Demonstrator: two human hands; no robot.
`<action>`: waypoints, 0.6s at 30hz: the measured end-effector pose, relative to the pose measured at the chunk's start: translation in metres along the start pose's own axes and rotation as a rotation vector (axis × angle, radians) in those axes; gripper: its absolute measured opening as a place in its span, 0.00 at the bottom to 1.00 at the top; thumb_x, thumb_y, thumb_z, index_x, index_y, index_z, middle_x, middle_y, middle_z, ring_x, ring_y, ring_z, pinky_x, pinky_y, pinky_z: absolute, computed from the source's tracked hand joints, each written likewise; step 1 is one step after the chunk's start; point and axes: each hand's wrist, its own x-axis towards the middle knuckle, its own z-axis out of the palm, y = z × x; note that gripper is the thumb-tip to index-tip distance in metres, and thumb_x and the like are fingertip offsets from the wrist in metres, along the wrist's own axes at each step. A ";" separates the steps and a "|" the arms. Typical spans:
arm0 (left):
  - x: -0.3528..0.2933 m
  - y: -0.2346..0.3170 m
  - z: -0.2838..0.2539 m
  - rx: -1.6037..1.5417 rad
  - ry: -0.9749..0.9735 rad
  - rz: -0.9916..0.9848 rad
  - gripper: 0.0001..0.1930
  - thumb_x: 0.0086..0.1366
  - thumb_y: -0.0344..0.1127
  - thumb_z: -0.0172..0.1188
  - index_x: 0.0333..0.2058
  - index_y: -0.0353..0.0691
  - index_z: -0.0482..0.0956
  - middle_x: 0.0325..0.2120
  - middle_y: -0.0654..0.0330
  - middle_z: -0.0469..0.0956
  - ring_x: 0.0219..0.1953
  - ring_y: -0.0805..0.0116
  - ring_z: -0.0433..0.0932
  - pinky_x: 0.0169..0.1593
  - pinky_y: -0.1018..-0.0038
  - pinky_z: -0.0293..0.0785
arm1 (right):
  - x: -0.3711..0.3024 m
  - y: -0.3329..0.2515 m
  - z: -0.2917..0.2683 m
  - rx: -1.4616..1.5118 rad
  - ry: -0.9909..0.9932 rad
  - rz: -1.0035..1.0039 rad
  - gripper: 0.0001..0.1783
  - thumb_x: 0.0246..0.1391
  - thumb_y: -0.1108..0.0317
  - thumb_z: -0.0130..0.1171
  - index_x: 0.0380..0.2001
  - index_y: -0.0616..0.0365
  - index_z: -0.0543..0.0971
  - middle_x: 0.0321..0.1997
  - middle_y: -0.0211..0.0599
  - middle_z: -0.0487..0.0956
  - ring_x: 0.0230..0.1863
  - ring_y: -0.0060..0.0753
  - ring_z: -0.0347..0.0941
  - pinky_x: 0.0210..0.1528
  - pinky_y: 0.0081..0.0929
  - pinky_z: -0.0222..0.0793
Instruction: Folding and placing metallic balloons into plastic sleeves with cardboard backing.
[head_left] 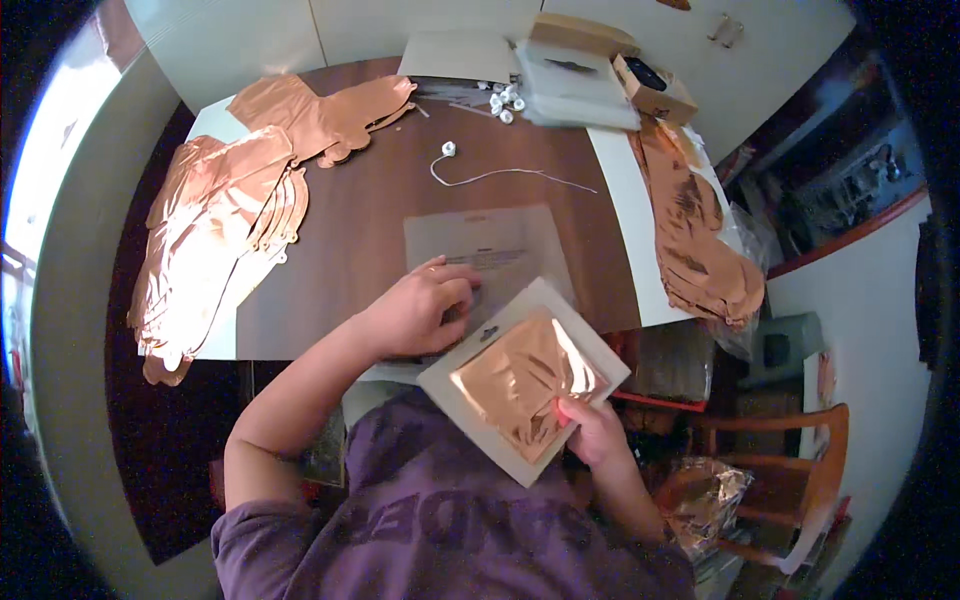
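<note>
My right hand (597, 432) grips a flat pack (528, 375) at its lower right edge, thumb on top. The pack is a pale, square-cornered sleeve with a hang hole, held tilted over my lap, and folded shiny copper-coloured foil fills its middle. My left hand (430, 305) is over the near part of the table, fingers loosely bent and apart, holding nothing I can see. Just beyond its fingertips lies a clear plastic sleeve (500, 238) with faint print. Farther back, a small white roll (448, 149) trails a thin white string (510, 172) to the right.
Flat copper foil balloons are piled on the table's left (215, 230) and far left (320, 110), with another stack (690, 220) at right. Several white rolls (508, 100), clear sleeves (565, 85) and a small cardboard box (655, 95) sit at the back. A wooden chair (830, 470) stands lower right.
</note>
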 end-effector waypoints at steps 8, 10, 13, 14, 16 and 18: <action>0.009 0.011 -0.013 -0.211 -0.109 -0.030 0.07 0.51 0.31 0.64 0.24 0.39 0.73 0.50 0.45 0.74 0.59 0.43 0.66 0.61 0.51 0.62 | -0.019 0.010 0.019 -0.234 0.257 -0.111 0.11 0.55 0.65 0.59 0.39 0.60 0.77 0.36 0.32 0.77 0.38 0.26 0.72 0.44 0.28 0.68; 0.010 0.013 -0.015 -0.292 -0.125 -0.132 0.08 0.51 0.33 0.65 0.23 0.38 0.73 0.49 0.44 0.74 0.59 0.43 0.66 0.61 0.53 0.62 | -0.022 0.012 0.025 -0.243 0.306 -0.199 0.09 0.57 0.66 0.58 0.36 0.60 0.76 0.35 0.32 0.77 0.37 0.26 0.72 0.43 0.28 0.68; 0.009 0.006 -0.011 -0.147 -0.126 -0.034 0.10 0.49 0.34 0.67 0.23 0.38 0.74 0.48 0.43 0.74 0.58 0.43 0.67 0.60 0.54 0.63 | -0.026 0.016 0.021 -0.228 0.305 -0.215 0.09 0.58 0.66 0.57 0.37 0.61 0.75 0.35 0.31 0.77 0.38 0.26 0.71 0.44 0.28 0.68; 0.009 0.007 -0.009 -0.147 -0.127 -0.037 0.10 0.49 0.34 0.67 0.23 0.38 0.74 0.48 0.43 0.74 0.58 0.43 0.67 0.60 0.54 0.63 | -0.026 0.018 0.017 -0.227 0.304 -0.213 0.09 0.58 0.66 0.57 0.37 0.61 0.75 0.35 0.31 0.77 0.38 0.26 0.71 0.44 0.28 0.68; 0.008 0.011 -0.004 -0.096 -0.088 -0.025 0.09 0.49 0.34 0.67 0.22 0.39 0.74 0.47 0.44 0.75 0.57 0.44 0.68 0.61 0.52 0.62 | -0.024 0.021 0.012 -0.450 0.280 -0.186 0.11 0.59 0.65 0.56 0.39 0.62 0.74 0.35 0.30 0.75 0.39 0.26 0.71 0.44 0.27 0.68; 0.007 0.008 0.000 -0.107 -0.092 -0.045 0.09 0.49 0.34 0.66 0.21 0.39 0.75 0.47 0.46 0.75 0.57 0.45 0.68 0.61 0.49 0.60 | -0.023 0.022 0.020 -0.395 0.298 -0.216 0.11 0.59 0.66 0.56 0.41 0.63 0.74 0.37 0.30 0.75 0.39 0.26 0.70 0.44 0.27 0.68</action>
